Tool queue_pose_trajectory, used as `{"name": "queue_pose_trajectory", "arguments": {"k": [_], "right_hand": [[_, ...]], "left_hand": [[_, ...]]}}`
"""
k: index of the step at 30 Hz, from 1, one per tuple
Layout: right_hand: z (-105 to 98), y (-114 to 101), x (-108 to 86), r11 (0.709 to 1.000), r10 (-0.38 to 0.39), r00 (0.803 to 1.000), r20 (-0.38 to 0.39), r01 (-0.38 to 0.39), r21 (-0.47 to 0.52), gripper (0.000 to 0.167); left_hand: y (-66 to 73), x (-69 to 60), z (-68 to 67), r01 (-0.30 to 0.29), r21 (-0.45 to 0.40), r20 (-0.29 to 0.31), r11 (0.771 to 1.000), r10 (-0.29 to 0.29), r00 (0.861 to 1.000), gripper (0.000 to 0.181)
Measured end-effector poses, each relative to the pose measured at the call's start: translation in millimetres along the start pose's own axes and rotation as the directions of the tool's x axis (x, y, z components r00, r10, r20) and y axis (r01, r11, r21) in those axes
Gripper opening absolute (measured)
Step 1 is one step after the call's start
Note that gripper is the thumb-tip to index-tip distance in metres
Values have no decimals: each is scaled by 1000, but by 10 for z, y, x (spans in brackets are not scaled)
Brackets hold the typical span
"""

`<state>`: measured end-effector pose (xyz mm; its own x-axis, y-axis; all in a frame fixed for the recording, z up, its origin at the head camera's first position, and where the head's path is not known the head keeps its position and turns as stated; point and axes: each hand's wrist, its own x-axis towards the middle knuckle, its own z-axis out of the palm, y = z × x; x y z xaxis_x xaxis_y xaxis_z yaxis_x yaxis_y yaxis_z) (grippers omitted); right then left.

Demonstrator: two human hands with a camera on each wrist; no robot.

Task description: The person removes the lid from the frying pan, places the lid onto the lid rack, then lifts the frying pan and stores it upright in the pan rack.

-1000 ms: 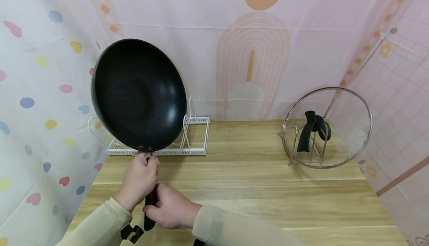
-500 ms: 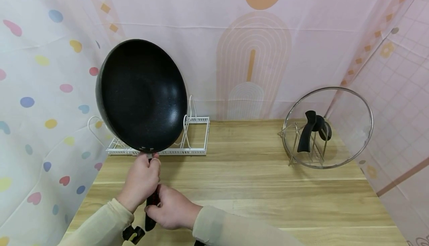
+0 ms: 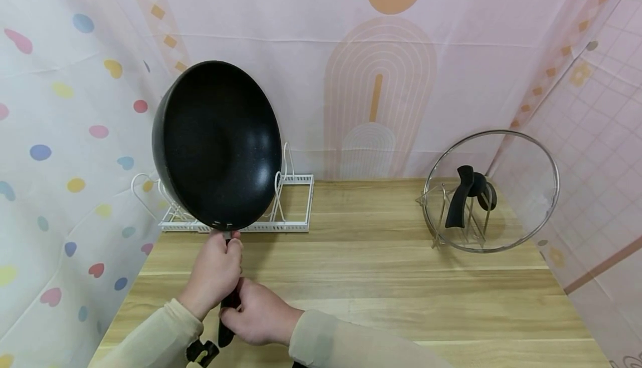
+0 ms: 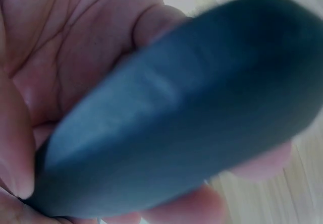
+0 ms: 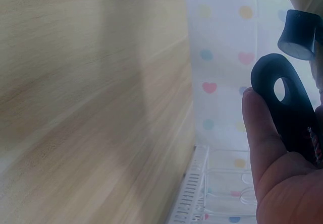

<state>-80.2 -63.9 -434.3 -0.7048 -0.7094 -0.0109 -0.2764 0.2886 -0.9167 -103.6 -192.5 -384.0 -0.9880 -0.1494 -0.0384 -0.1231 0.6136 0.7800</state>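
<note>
A deep black wok (image 3: pixel 220 145) stands nearly upright in the head view, its inside facing me and turned a little to the right. My left hand (image 3: pixel 213 270) grips its handle just below the bowl. Lower down, my right hand (image 3: pixel 263 312) holds the same handle (image 3: pixel 225 335) near its end. In the left wrist view the dark handle (image 4: pixel 166 113) crosses the palm, with fingers curled beneath it. The handle's looped end (image 5: pixel 275 80) shows in the right wrist view, the thumb (image 5: pixel 260 123) against it. Behind the wok is a white wire rack (image 3: pixel 296 227), partly hidden; whether they touch I cannot tell.
At the right, a glass lid (image 3: pixel 521 212) with a black knob leans on a small metal stand (image 3: pixel 441 206). Both stand on a wood-grain tabletop (image 3: pixel 351 279). Patterned curtains (image 3: pixel 301 78) enclose the back and sides. A black camera mount (image 3: pixel 203 351) sits by the left wrist.
The wok has turned about its handle, so more of its outer left side shows and its opening looks narrower. Both hands have shifted slightly right with it; the lid and rack stay put.
</note>
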Motion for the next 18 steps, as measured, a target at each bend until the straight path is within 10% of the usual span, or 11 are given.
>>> {"name": "queue_pose_trajectory", "arguments": {"k": [18], "right_hand": [[18, 43, -38, 981, -38, 999, -19, 34, -193, 10]], "left_hand": [[-22, 4, 76, -42, 99, -27, 994, 45, 999, 22]]}}
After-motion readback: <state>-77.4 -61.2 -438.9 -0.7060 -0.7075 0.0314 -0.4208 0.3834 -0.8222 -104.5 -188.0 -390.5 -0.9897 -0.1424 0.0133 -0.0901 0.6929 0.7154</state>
